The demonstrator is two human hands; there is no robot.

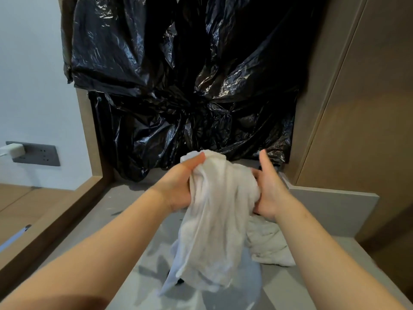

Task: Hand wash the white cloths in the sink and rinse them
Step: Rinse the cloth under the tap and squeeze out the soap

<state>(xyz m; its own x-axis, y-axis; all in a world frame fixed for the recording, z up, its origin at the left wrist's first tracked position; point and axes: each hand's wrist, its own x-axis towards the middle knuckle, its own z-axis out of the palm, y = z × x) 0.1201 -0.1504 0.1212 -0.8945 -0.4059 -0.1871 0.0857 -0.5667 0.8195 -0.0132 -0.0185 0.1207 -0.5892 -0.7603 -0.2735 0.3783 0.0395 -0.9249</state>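
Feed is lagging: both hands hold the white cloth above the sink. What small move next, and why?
Probably lower the white cloth into the sink and rub it between the left hand and right hand: both grip its bunched top, its tail hangs over the basin, and a second cloth waits at right.

no readable text, labels or signs

Crinkled black plastic sheeting point(178, 74) hangs behind the grey counter point(335, 211). Brown wood panels point(368, 97) rise at the right; the pale left wall point(33, 74) carries a grey socket point(41, 155) with a white plug point(13, 151).
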